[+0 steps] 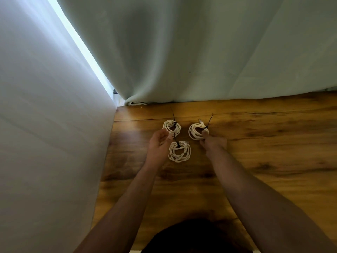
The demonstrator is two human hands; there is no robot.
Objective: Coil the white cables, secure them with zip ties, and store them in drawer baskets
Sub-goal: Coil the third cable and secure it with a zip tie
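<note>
Curtain (182, 52) hides table's (273, 161) back; left hand (157, 143) open, right hand (213, 142) pinching coil (197, 132).

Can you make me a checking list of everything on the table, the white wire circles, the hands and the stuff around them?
Surface: wooden table, bare apart from the coils.
Job's things: three coiled white cables, far-left coil, near coil, right coil, each bound with a black zip tie, tails sticking up.
Clutter: nothing seen.
Grippers: left hand open, fingertips at the far-left coil; right hand pinching the right coil's edge.
Cables: another white bundle peeks out under the curtain; too hidden to judge.
Surroundings: pale curtain behind the table, white wall on the left; no drawer baskets in view.
</note>
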